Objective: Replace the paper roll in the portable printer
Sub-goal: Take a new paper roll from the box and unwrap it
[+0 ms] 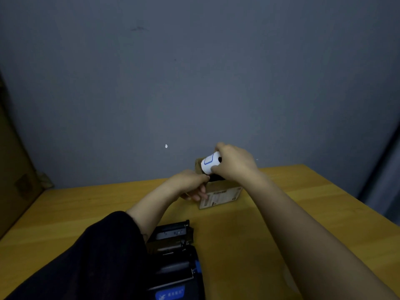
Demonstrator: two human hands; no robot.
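Observation:
My right hand (pixel 234 162) grips a white paper roll (pixel 208 163) with a blue outline printed on it, held in the air above a small cardboard box (pixel 220 197). My left hand (pixel 190 184) pinches something dark just under the roll; I cannot tell what it is. The black portable printer (pixel 175 260) with a blue label lies on the table near me, its lid open and the paper bay showing, partly hidden by my left sleeve.
The yellow wooden table (pixel 249 245) meets a grey wall at the back. A tall brown cardboard panel (pixel 15 169) leans at the far left. The table's right edge runs diagonally at the right side of the view.

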